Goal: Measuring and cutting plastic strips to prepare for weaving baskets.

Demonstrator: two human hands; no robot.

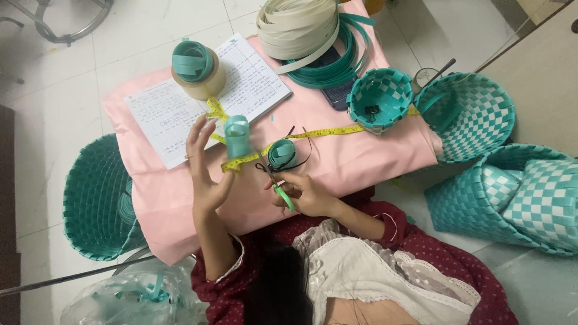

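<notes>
A seated person works over a low pink-covered table (pixel 361 162). The left hand (pixel 205 165) is raised with fingers spread, pinching a short teal strip (pixel 237 135) upright between thumb and forefinger, its long axis vertical. Just right of it, a yellow tape measure (pixel 325 131) runs across the cloth. The right hand (pixel 307 194) is closed around green-handled scissors (pixel 278 188), blades aimed up-left toward the strip, near but apart. Woven teal baskets (pixel 469 114) sit at right.
</notes>
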